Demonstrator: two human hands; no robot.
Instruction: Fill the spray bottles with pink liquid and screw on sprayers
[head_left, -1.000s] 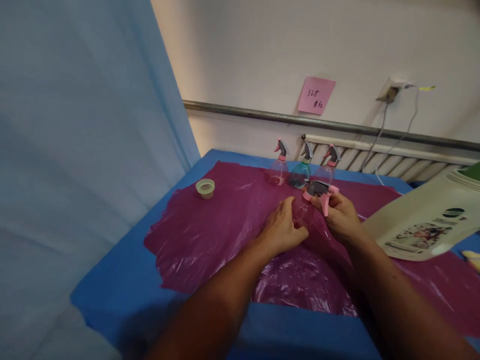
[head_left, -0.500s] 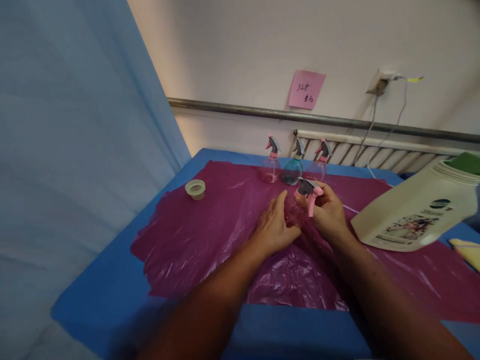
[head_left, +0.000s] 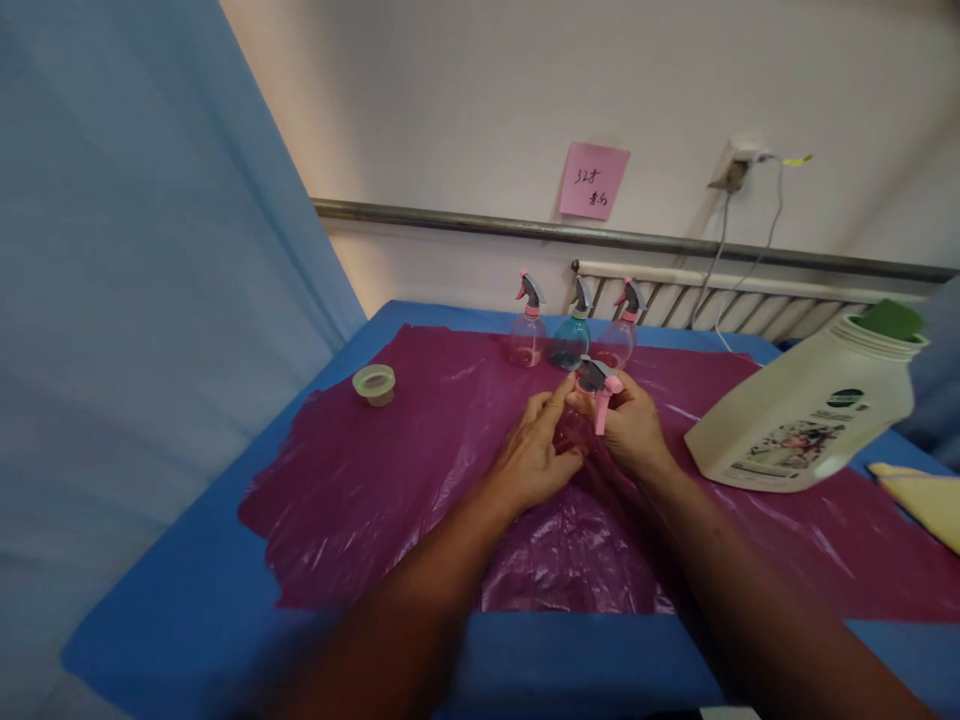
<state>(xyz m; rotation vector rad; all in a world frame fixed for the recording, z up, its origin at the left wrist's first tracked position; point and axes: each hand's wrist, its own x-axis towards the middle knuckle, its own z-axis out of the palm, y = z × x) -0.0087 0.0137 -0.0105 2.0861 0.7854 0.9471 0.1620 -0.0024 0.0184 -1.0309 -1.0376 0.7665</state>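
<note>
Small cup (head_left: pixel 381 397) far left, on the purple sheet (head_left: pixel 360 500). My left grip (head_left: pixel 529 456) curls around the clear body of a spray bottle (head_left: pixel 573 433), in front of three more bottles (head_left: pixel 571 340); cannot tell whether its base touches the sheet. My right grip (head_left: pixel 637 428) holds its neck, under the sprayer head (head_left: pixel 594 375). White jug (head_left: pixel 802 410) farther right. My judgement: steady the body without squeezing, keep head and body in line, trigger unpressed. Versus half a second ago: left forefinger now seems to meet the sprayer head, where a gap showed.
</note>
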